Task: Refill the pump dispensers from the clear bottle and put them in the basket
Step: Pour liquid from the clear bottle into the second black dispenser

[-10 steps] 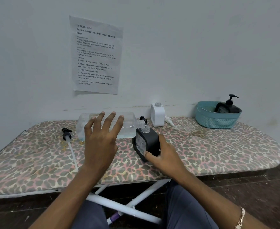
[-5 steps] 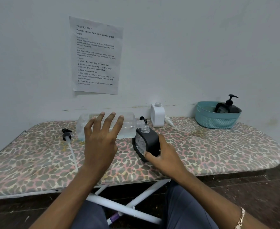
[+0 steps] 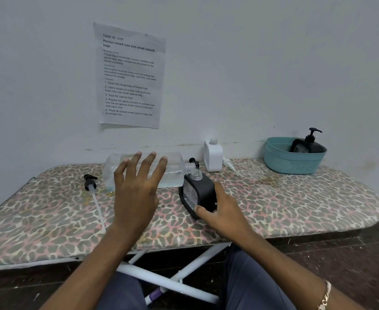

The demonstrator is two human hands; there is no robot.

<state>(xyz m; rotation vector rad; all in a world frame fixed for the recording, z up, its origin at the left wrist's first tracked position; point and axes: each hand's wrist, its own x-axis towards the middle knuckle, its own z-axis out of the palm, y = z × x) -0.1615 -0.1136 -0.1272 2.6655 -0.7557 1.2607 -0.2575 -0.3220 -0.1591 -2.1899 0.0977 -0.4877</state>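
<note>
A large clear bottle (image 3: 175,173) lies level above the ironing board, its mouth next to the open neck of a black dispenser (image 3: 203,191). My left hand (image 3: 137,193) holds the bottle round its middle, fingers spread over the top. The dispenser stands tilted, without its pump, and my right hand (image 3: 224,211) grips its lower part. A little clear liquid sits in the bottle. A black pump with a long tube (image 3: 89,182) lies on the board to the left. Another black pump head (image 3: 193,161) shows behind the bottle's neck.
A white dispenser (image 3: 213,156) without its pump stands by the wall, its white pump (image 3: 228,164) lying beside it. A teal basket (image 3: 293,163) at the back right holds a black dispenser with pump (image 3: 309,144). A printed sheet (image 3: 130,74) hangs on the wall.
</note>
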